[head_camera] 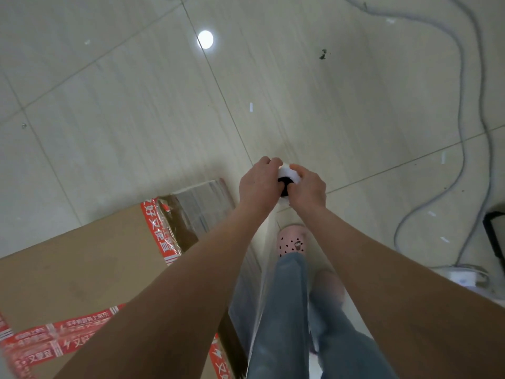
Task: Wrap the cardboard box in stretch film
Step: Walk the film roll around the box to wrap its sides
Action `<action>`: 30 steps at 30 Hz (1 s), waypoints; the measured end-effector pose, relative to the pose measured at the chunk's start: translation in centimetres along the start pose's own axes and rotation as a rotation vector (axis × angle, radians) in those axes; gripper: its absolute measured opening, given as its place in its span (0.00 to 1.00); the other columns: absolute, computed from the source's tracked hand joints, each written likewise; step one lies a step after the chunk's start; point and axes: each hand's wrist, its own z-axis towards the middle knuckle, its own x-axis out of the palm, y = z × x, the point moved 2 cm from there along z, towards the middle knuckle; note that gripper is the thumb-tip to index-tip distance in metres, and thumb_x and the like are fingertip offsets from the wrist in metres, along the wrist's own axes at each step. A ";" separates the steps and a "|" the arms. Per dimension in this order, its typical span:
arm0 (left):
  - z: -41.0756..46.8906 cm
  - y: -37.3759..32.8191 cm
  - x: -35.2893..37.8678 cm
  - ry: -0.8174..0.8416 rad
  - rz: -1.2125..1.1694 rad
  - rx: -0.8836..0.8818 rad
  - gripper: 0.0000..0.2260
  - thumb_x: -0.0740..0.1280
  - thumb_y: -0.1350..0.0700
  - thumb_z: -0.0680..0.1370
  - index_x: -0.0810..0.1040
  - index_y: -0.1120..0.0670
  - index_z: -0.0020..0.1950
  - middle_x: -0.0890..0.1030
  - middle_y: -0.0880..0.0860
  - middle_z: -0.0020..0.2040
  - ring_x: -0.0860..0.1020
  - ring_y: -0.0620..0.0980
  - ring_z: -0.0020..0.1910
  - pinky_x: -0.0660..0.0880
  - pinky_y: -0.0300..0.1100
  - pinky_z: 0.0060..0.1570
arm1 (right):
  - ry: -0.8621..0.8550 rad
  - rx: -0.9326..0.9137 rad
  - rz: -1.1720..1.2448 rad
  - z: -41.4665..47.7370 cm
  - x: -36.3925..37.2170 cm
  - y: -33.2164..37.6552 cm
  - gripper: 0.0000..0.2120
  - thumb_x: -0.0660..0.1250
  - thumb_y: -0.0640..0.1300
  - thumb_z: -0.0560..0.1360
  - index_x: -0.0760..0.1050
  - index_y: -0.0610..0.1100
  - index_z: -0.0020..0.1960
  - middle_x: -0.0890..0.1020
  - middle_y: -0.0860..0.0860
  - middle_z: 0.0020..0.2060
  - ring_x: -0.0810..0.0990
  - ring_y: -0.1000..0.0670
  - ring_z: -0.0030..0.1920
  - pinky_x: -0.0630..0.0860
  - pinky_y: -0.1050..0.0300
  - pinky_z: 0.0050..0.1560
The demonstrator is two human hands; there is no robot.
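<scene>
Both hands, left (258, 184) and right (307, 188), grip a white stretch-film roll (285, 173) at frame centre, its clear film (262, 269) trailing to the red-taped brown cardboard box (82, 263) at lower left.

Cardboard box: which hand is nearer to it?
Left. The left hand grips the film roll beside the cardboard box; the right hand grips the roll's farther side.

Count on inspection: one cardboard box (82, 269), lower left. One stretch film roll (285, 177), centre. Two hands: left hand (257, 184), right hand (308, 187). Two pink shoes (291, 240), lower centre. One grey cable (461, 105), right side.
</scene>
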 end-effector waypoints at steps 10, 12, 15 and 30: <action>2.0 -0.8 -1.1 0.007 0.131 0.025 0.06 0.62 0.60 0.75 0.73 0.58 0.51 0.75 0.55 0.46 0.75 0.54 0.42 0.65 0.45 0.35 | 0.043 -0.027 -0.047 1.3 0.2 0.4 0.13 0.59 0.34 0.75 0.77 0.42 0.57 0.82 0.45 0.49 0.80 0.44 0.50 0.78 0.50 0.51; 2.3 -0.3 -1.5 0.018 0.103 -0.036 0.06 0.63 0.59 0.74 0.73 0.58 0.50 0.75 0.55 0.45 0.77 0.56 0.43 0.67 0.45 0.36 | 0.074 -0.029 -0.080 1.8 0.0 0.9 0.18 0.61 0.37 0.76 0.74 0.46 0.66 0.80 0.47 0.58 0.78 0.47 0.56 0.74 0.57 0.52; 2.6 1.3 -2.4 -0.047 -0.043 -0.225 0.08 0.65 0.57 0.73 0.74 0.60 0.48 0.78 0.56 0.44 0.76 0.56 0.43 0.67 0.45 0.38 | 0.071 -0.019 -0.043 2.7 -0.1 2.2 0.24 0.67 0.42 0.75 0.69 0.46 0.70 0.77 0.48 0.63 0.77 0.48 0.59 0.68 0.62 0.48; 6.5 2.9 -5.9 0.028 0.087 -0.117 0.09 0.63 0.59 0.75 0.75 0.57 0.53 0.75 0.55 0.50 0.77 0.56 0.46 0.67 0.44 0.38 | 0.128 -0.045 -0.108 4.9 2.1 7.0 0.19 0.66 0.41 0.73 0.74 0.48 0.64 0.79 0.47 0.57 0.80 0.46 0.50 0.79 0.52 0.51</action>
